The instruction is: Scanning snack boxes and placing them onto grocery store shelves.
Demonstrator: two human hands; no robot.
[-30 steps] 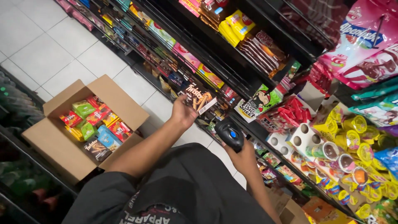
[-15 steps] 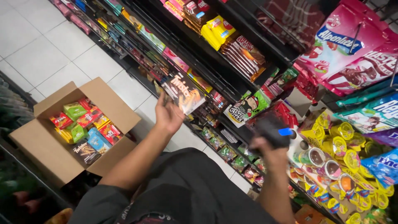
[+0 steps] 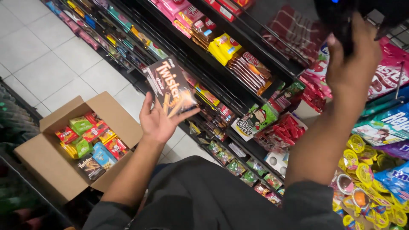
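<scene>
Along the right side of the aisle, the black shelves (image 3: pixel 238 81) climb in tiers past you, packed with snack packs, and their front edges run diagonally from the upper left down to the lower right. Your carton (image 3: pixel 55 157) sits open on the tiled floor (image 3: pixel 38 64) to your left, close to the foot of the shelves, with small coloured packs lying inside it.

Between carton and shelves, your left hand (image 3: pixel 158 121) holds the dark box (image 3: pixel 170 88) of wafer sticks. It stands up out of your palm, its long axis tilted up and a little left, its printed face toward you. Your thumb presses its lower right corner and your fingers (image 3: pixel 147 104) lie spread behind its left edge, so the grip is loose, more a cradle than a clamp. The box is just in front of the middle tiers, and this hand is by far the nearer one to them.

Your right hand (image 3: pixel 351 64) is raised high at the upper right, well apart from the box, closed around a dark scanner (image 3: pixel 341 17) that the frame's top edge partly cuts off.
</scene>
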